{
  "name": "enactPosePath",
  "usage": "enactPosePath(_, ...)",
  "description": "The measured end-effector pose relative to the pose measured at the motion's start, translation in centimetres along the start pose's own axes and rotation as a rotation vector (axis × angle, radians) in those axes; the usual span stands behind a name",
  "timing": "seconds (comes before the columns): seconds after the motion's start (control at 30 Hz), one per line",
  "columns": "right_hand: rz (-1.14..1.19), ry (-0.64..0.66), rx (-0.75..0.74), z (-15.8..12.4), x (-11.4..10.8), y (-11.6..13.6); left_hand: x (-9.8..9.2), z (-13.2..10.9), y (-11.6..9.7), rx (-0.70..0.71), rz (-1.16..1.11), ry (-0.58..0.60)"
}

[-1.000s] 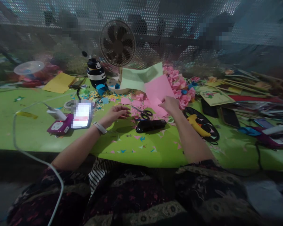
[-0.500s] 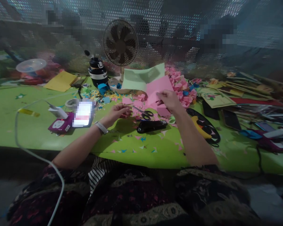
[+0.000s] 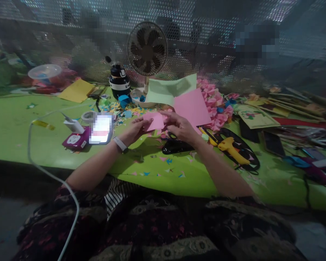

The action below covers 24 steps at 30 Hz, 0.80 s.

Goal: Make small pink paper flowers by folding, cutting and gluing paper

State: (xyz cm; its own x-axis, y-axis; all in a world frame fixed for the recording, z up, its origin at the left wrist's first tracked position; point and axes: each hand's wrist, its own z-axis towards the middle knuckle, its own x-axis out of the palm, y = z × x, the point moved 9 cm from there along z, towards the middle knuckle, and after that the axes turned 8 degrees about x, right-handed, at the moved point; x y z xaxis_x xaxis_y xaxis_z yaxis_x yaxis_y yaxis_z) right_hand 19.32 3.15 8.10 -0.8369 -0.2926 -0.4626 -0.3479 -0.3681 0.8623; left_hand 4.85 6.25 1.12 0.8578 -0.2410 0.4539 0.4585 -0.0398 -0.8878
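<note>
A small piece of pink paper is held above the table. My left hand pinches its left side, with the thumb on top. At its right edge are the bent fingers of my right hand, which appear to grip it. Scissors lie under my right hand, mostly hidden. Just in front is a black stapler, partly covered by my right wrist. A larger pink sheet rests behind my right hand, beside a bent pale green sheet.
Folded pink paper pieces are heaped behind the sheets. A yellow-handled tool lies on a black oval item at right. Left stand a lit phone, a purple power adapter and a black bottle. A fan stands behind.
My right hand has moved left from the larger pink sheet to meet my left hand. A small pink paper piece is now between them. The view has shifted slightly.
</note>
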Motion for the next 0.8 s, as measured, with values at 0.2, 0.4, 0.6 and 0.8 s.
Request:
enactPosePath(0.2, -0.228, -0.012, -0.199, -0.2, 0.5, 0.3, 0.4, -0.4, 0.3, -0.048, -0.007, -0.004)
enactPosePath(0.4, -0.118, -0.091, -0.163, 0.2, 0.2, -0.3, 1.1, -0.6, 0.3, -0.043, -0.026, 0.041)
enactPosePath(0.6, 0.0, -0.22, 0.002, 0.2, -0.3, -1.8, 1.6, -0.7, 0.5, -0.031, -0.045, 0.09)
enactPosePath(0.8, 0.026, -0.314, 0.082, -0.2, -0.7, -2.5, 3.0, -1.3, -0.5, 0.077, 0.061, 0.22)
